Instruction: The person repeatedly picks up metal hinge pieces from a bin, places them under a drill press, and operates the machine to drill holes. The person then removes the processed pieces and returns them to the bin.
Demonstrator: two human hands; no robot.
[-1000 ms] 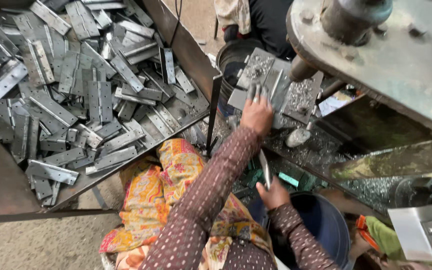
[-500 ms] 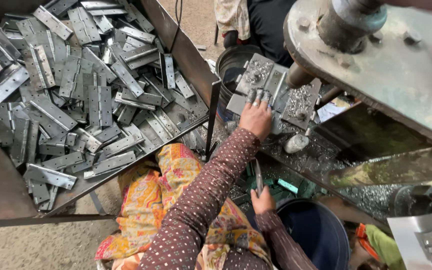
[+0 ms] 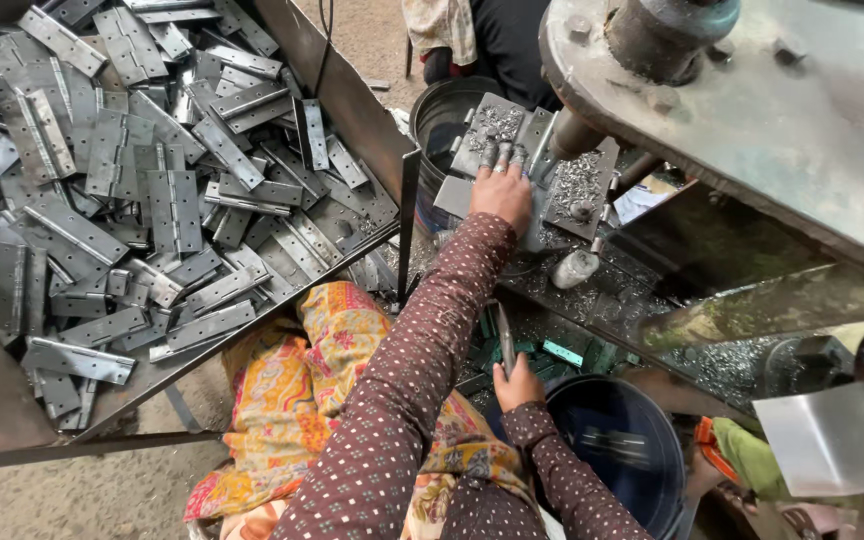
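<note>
My left hand [image 3: 502, 192] is stretched out to the drill machine's fixture [image 3: 577, 190] and lies with its fingers on a grey metal hinge plate [image 3: 492, 125] there, pressing it down. Lower, my right hand [image 3: 518, 385] grips a narrow metal hinge strip [image 3: 505, 338] that points upward, just above the rim of a dark blue bucket [image 3: 632, 450]. Both sleeves are maroon with small dots.
A big steel tray [image 3: 342, 90] at the left is piled with several grey hinges [image 3: 152, 190]. The heavy machine body [image 3: 752, 110] overhangs at the right, with metal shavings [image 3: 642, 310] below it. A black drum [image 3: 447, 115] and another person's legs [image 3: 482, 40] are behind. Patterned cloth [image 3: 302, 400] covers my lap.
My right hand has dropped slightly with the strip, nearer the blue bucket. My left hand has stayed on the plate at the fixture.
</note>
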